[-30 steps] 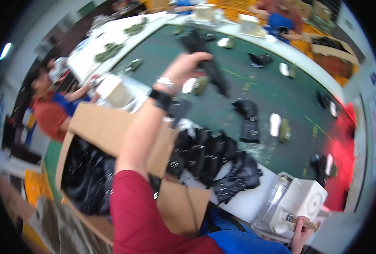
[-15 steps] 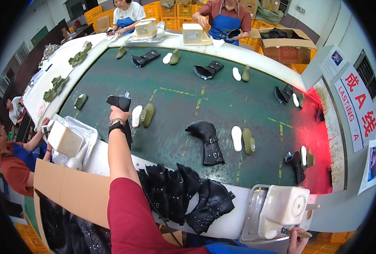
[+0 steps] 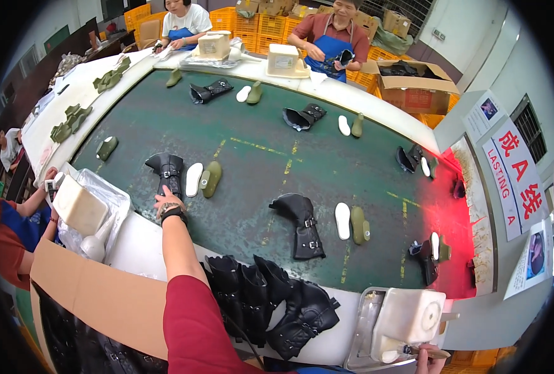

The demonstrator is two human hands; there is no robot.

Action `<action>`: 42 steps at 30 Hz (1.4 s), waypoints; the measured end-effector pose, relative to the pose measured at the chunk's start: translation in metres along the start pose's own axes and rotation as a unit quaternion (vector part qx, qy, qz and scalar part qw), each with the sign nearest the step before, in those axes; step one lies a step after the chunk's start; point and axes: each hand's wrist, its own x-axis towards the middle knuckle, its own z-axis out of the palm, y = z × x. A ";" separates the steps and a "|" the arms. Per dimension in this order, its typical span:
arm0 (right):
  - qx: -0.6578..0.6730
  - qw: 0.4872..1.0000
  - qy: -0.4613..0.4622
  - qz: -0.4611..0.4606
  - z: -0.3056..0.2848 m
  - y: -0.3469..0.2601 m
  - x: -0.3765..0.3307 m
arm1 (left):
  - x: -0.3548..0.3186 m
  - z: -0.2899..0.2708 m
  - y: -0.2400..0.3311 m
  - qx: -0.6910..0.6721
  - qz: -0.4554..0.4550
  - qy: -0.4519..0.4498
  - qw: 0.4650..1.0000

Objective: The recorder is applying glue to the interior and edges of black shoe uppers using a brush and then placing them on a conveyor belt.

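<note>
Our left hand (image 3: 171, 202), fingers spread, touches a tall black leather-look buckled boot (image 3: 172, 169) near the green tabletop's (image 3: 239, 212) front-left corner. Our right hand (image 3: 428, 361) grips a brown wooden-handled brush (image 3: 439, 354).

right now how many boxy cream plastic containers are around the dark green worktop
4 containers: one left of the dark green worktop, two at its far edge, a left one and a right one, and one near right, beside the right hand. Others may be hidden.
</note>
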 end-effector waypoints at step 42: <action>0.181 0.931 0.089 -0.304 -0.117 0.187 -0.026 | -0.641 -0.077 -0.157 -0.188 0.658 -0.165 0.710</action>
